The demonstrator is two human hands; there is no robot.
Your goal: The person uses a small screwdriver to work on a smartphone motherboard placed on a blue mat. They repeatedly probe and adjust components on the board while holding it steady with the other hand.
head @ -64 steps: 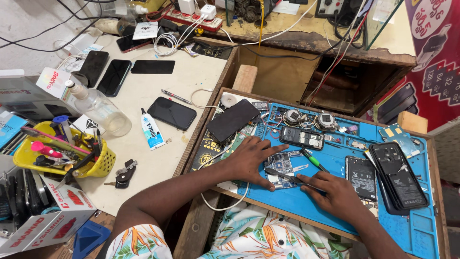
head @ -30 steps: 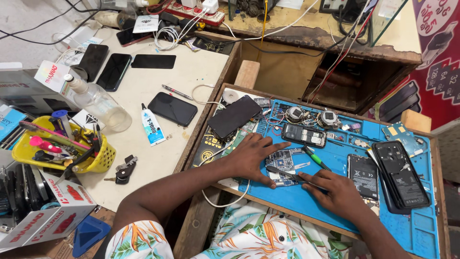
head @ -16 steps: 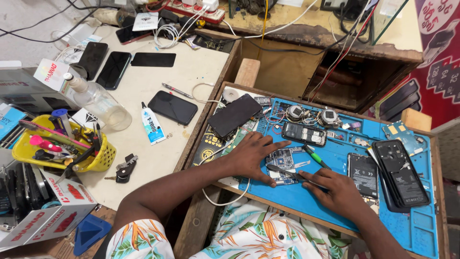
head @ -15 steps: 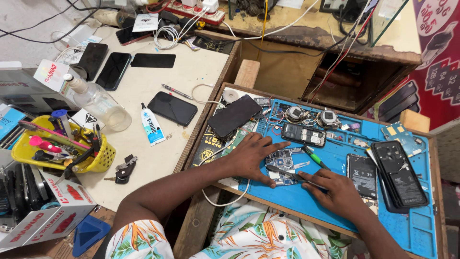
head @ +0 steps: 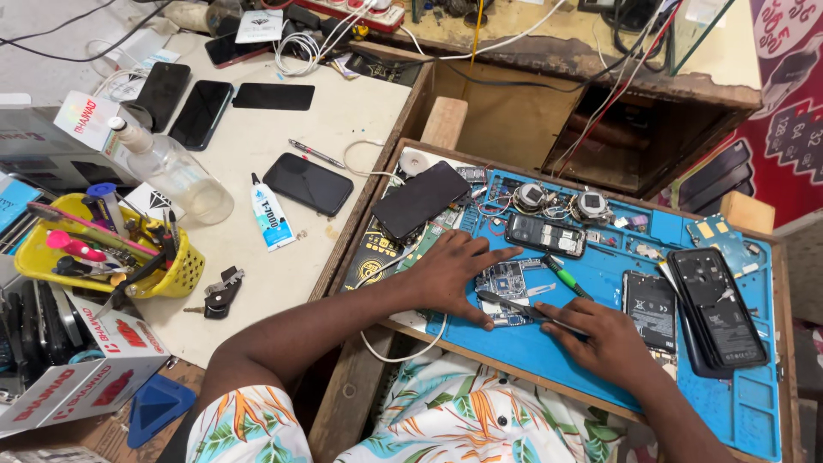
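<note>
My left hand (head: 457,273) lies flat on the blue work mat (head: 549,360), fingers spread around a small bare circuit board (head: 507,283) and pinning it down. My right hand (head: 600,341) grips metal tweezers (head: 514,307), whose tips point left onto the board's lower edge. A green-handled screwdriver (head: 561,274) lies just right of the board.
On the mat are an opened phone body (head: 545,234), a dark phone (head: 420,199), two phone backs (head: 716,309) at the right and small round parts. The white table at left holds several phones, a glue tube (head: 270,220), a bottle (head: 171,171), a yellow tool basket (head: 111,253) and keys (head: 219,296).
Both hands stay on the board with only slight shifts of the tweezers. The view has tilted a little.
</note>
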